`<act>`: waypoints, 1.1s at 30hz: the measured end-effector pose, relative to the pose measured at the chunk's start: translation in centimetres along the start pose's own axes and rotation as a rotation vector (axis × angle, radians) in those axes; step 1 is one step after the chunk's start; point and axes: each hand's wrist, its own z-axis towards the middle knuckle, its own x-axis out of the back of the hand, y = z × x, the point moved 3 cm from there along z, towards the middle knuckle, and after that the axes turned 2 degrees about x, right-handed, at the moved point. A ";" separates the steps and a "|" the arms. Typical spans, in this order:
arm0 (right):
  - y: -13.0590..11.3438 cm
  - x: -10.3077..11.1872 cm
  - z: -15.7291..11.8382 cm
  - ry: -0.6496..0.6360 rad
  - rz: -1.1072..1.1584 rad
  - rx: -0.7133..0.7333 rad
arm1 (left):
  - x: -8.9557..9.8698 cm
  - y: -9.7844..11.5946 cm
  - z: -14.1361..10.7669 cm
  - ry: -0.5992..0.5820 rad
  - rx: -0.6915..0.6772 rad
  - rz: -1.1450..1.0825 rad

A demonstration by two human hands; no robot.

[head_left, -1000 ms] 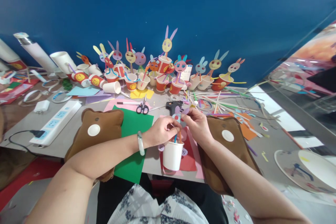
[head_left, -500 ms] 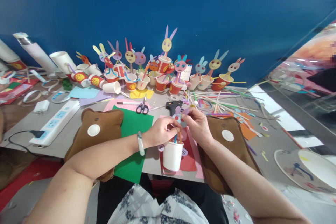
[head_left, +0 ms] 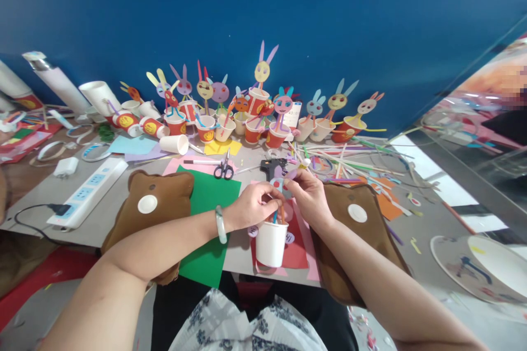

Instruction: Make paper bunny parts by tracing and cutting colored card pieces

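Note:
A pale blue paper rabbit head point(head_left: 277, 184) with red eye spots and lilac ears stands above a white paper cup point(head_left: 270, 247). Blue and orange strips point(head_left: 282, 213) rise from the cup toward the head. My left hand point(head_left: 257, 204) is closed at the head's lower left edge, its fingertips partly hiding the strips. From the other side my right hand point(head_left: 312, 194) pinches the head's right edge between thumb and fingers. Two small round tags, a left tag point(head_left: 252, 232) and a right tag point(head_left: 290, 238), flank the cup. Beneath it lies red paper point(head_left: 300, 252).
Black scissors point(head_left: 224, 169) and a black glue gun point(head_left: 273, 166) lie beyond my hands. Brown cushions, left point(head_left: 160, 197) and right point(head_left: 362, 236), flank the work. Green paper point(head_left: 209, 219) and a power strip point(head_left: 88, 192) are left. Several finished rabbit cups point(head_left: 278, 134) line the blue wall.
Both hands stay almost in place at the rabbit head. The cup and surrounding things show no clear movement beyond a slight shift of the view.

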 end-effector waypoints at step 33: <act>-0.8 0.1 0.0 0.063 -0.111 0.016 | 0.0 -0.2 0.0 0.023 -0.033 -0.006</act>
